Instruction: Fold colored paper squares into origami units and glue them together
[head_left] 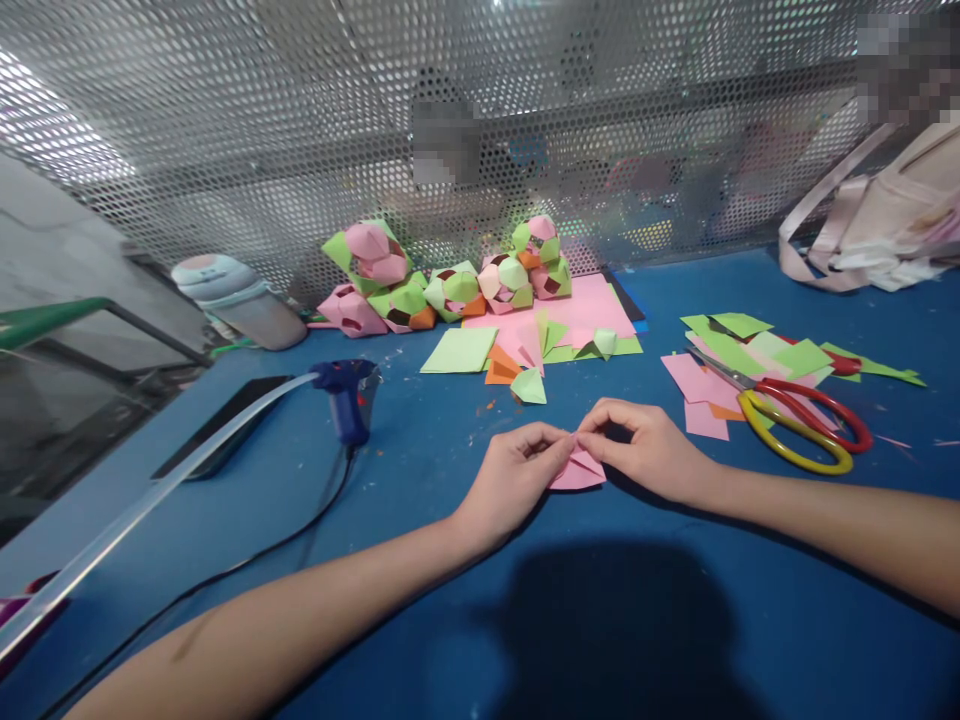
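Observation:
Both my hands meet over a small folded pink paper (577,471) lying on the blue table (420,600). My left hand (517,475) pinches its left edge with fingers closed. My right hand (645,448) pinches the top of the same piece, fingers curled together. A folded green paper cone (529,386) lies just beyond my hands.
Loose pink, green and orange paper sheets (547,335) and several folded paper balls (450,290) sit at the back by a perforated metal screen (300,120). Red-and-yellow scissors (795,415) lie on paper scraps to the right. A blue glue gun (346,395) with cable, a phone (225,420) and a bottle (236,300) lie left; a pink bag (885,220) lies far right.

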